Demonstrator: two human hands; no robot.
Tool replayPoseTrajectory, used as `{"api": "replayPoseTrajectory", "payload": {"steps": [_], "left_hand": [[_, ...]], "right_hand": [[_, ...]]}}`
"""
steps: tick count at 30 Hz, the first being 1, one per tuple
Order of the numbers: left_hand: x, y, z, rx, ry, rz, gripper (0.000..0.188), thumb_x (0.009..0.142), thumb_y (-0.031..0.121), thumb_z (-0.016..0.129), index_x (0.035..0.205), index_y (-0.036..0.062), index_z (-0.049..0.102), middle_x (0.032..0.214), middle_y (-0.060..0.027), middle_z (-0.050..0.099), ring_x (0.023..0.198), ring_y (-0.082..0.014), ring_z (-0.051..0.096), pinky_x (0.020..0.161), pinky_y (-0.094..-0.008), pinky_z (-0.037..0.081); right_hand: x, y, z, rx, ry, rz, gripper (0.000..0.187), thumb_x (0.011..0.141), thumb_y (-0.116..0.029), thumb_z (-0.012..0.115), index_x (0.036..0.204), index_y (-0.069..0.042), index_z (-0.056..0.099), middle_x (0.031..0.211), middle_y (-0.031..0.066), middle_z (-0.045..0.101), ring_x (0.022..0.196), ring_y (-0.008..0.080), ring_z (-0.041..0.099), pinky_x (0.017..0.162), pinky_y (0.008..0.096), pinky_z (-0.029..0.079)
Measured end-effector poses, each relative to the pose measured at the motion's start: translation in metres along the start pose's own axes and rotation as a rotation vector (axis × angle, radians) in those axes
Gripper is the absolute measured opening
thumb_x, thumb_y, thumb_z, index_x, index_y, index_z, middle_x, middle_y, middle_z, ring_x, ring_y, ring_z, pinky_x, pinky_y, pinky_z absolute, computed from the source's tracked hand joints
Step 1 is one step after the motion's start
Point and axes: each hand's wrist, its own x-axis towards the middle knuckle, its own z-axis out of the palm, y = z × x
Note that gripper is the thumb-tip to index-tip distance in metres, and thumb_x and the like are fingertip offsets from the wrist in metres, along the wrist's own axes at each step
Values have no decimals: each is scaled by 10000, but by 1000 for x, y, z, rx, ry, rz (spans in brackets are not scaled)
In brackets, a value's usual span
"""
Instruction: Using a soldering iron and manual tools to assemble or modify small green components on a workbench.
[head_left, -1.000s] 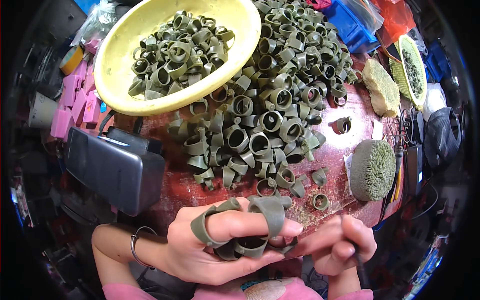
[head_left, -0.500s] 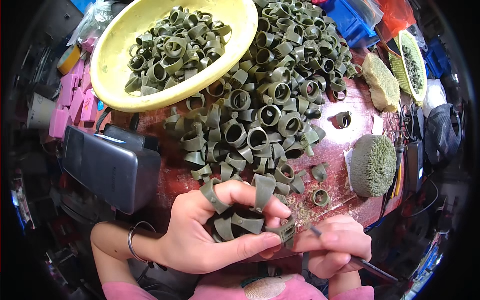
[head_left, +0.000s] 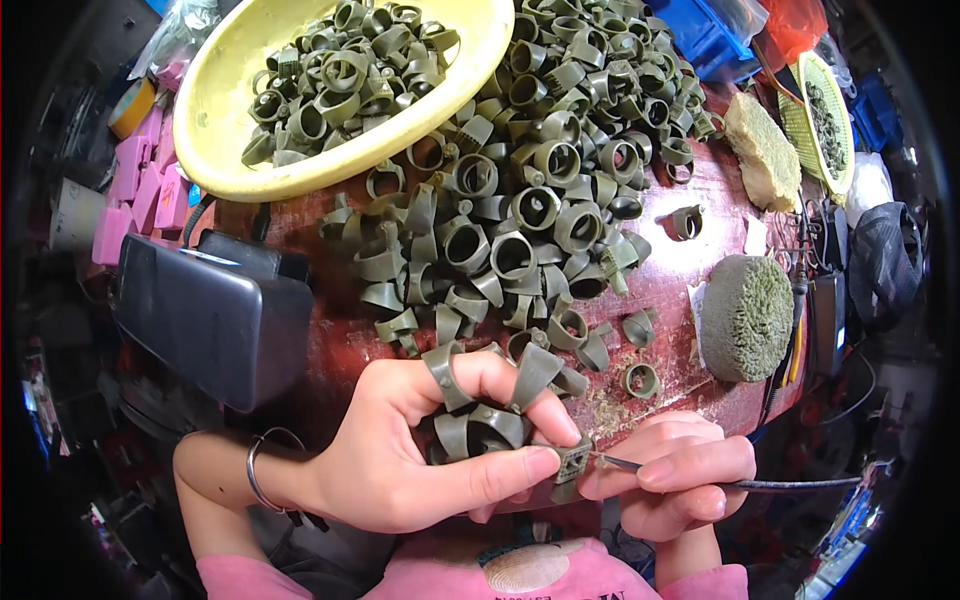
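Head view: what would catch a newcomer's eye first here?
Probably the sprawling heap of dark green rings on the red table, with a yellow bowl of more at upper left. Below, the left hand has rings around its index finger and pinches a square-faced ring; the right hand holds a thin dark tool beside it.

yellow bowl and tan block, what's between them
The head view shows green rings heaped between bowl and block, plus a strip of red table beside the block.
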Motion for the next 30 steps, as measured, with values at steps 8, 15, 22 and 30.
{"api": "replayPoseTrajectory", "payload": {"steps": [8,15,22,30], "left_hand": [[0,2,1,-81,-17,-119,131,772,4,568,892,-45,542,810,-116,557,487,-66,474,412,-194,356],[2,-2,1,-83,-23,-102,127,775,7,567,888,-45,539,793,-101,549,481,-60,457,405,-192,339],[2,-2,0,-53,-11,-122,130,777,12,573,892,-40,540,777,-95,552,481,-52,454,402,-186,333],[5,1,5,-70,-44,-136,131,778,11,574,893,-42,542,737,-78,554,474,-41,446,403,-178,330]], "right_hand": [[-2,0,-1,193,10,28,384,867,-301,452,868,72,544,700,155,605,571,240,609,466,311,496],[-1,-3,-3,181,10,79,372,867,-290,463,843,68,562,693,147,606,574,232,611,469,305,496],[1,-11,-5,116,-4,250,331,862,-270,491,803,36,603,677,115,612,578,221,614,494,293,492],[1,-16,-8,107,-8,305,327,852,-270,510,805,36,614,689,113,620,589,220,617,511,287,493]]}}
